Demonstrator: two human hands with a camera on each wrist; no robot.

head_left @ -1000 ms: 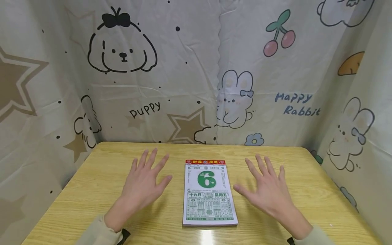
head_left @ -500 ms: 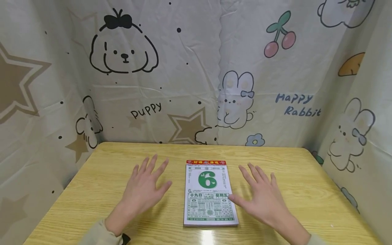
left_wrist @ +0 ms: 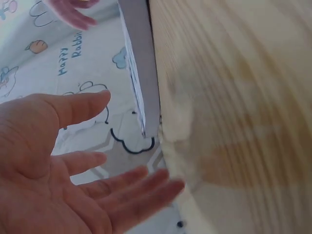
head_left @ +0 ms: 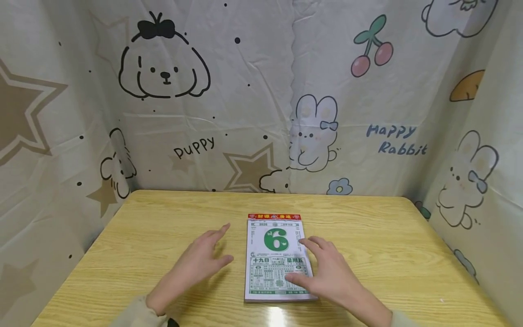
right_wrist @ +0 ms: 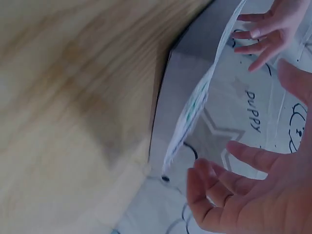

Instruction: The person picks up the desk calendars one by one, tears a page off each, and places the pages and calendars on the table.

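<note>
A thick tear-off calendar (head_left: 274, 261) lies on the wooden table, its red header strip at the far end and a large green 6 on the top page. My right hand (head_left: 327, 274) hovers over the calendar's right side, thumb and fingers spread apart, covering part of that edge. To the left of the pad, my left hand (head_left: 200, 259) is held above the table with fingers extended toward it. In the left wrist view the left palm (left_wrist: 63, 180) faces the calendar's side edge (left_wrist: 141, 68). The right wrist view has the right fingers (right_wrist: 234, 185) slightly bent beside the page stack, holding nothing.
The yellow wood-grain table (head_left: 380, 240) reaches back to a pale curtain (head_left: 245, 100) printed with cartoon animals, stars and lettering. That curtain also hangs along both sides. A bright light reflection shows at the table's front, just before the calendar.
My right hand has moved left and lower, from beside the calendar to over its right edge. The left hand has turned more sideways and shifted slightly toward the calendar, which has stayed put.
</note>
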